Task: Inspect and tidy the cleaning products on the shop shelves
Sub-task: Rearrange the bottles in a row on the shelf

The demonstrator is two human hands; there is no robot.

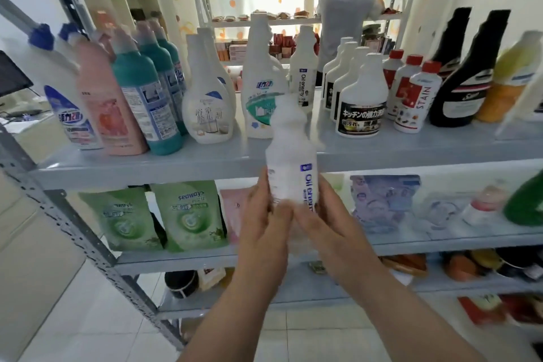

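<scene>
Holding a white Oil enemy bottle (291, 167) upright, out in front of the shelf (147, 167). My left hand (264, 223) grips its lower left side and my right hand (332, 229) wraps its lower right. Up and left of my hands, teal bottles (147, 91) stand in rows. Directly above, a matching bottle (304, 73) stands shelved. Up and right, red-capped bottles (417, 91) line up. I judge the inspection partway through, with this bottle not yet returned.

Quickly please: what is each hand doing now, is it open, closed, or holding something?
Left hand: holds the white Oil enemy bottle from its left side.
Right hand: holds the same bottle from its right side.
</scene>
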